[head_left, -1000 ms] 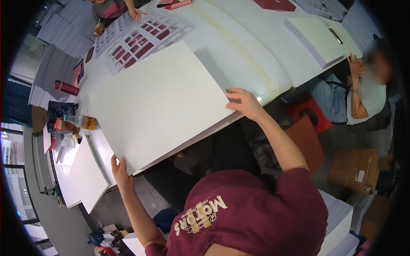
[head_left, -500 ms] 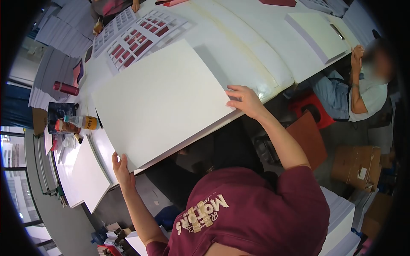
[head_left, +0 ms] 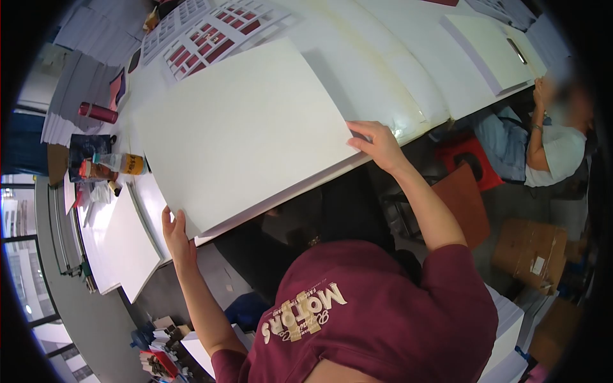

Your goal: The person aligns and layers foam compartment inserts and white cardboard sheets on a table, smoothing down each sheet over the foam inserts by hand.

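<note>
A large flat white board (head_left: 249,137) lies over the near part of the table, its long front side running along the table edge. Its front side looks thick; whether it is one board or a stack of sheets I cannot tell. At its near left corner, my left hand (head_left: 179,237) grips the edge between thumb and fingers. My right hand (head_left: 380,147) holds the right corner, its fingers bent at the edge and partly hidden behind it. Just beyond the board are white grid frames (head_left: 207,41) with dark red backing in their openings.
Left on the table stand a red flask (head_left: 98,112), a bottle with a yellow label (head_left: 121,163) and white sheets (head_left: 131,239). A white stack (head_left: 488,54) lies at the right, near a seated person (head_left: 555,150). Below are a red stool (head_left: 469,159) and a cardboard box (head_left: 529,255).
The view has shifted slightly, so the board and both hands sit higher in the picture. My hands stay at the same two corners. The seated person's raised hand is lower.
</note>
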The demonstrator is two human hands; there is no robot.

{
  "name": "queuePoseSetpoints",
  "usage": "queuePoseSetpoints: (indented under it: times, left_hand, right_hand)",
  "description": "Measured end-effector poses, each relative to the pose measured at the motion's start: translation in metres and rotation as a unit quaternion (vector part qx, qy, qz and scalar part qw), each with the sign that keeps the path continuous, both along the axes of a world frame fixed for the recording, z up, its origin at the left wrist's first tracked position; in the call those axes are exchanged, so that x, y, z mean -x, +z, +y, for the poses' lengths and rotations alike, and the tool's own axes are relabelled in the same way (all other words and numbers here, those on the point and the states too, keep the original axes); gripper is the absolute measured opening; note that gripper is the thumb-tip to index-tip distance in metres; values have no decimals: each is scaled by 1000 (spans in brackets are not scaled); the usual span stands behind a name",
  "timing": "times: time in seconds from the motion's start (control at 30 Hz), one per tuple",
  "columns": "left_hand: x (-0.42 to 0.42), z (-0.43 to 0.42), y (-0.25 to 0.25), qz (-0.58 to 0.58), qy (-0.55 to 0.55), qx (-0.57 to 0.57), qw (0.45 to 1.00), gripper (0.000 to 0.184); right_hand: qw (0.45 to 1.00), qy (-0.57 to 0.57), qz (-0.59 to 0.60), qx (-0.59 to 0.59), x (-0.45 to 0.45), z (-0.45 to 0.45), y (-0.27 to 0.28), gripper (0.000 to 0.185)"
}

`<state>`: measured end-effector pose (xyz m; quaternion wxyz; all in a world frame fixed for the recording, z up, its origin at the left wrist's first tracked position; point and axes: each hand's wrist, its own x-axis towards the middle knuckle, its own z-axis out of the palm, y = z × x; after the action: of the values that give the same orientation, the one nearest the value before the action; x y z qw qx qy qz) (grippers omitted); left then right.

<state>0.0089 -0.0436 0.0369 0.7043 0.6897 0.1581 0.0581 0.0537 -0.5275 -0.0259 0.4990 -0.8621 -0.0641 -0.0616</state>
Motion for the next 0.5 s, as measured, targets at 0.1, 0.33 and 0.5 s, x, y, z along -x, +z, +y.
queuePoseSetpoints:
  times: [0.1, 0.33, 0.5]
  left_hand:
    - [0, 2, -2, -1, 3, 3, 1000, 35]
    - [3, 5, -11, -2, -1, -15, 1000, 39]
    - [5, 5, -13, 1, 9, -27, 1000, 39]
  right_hand:
    - [996, -10, 6, 89, 3, 4, 10, 41]
    - [930, -60, -189, 308, 21, 33, 11, 38]
    - [938, 62, -195, 281, 55, 76, 7, 56]
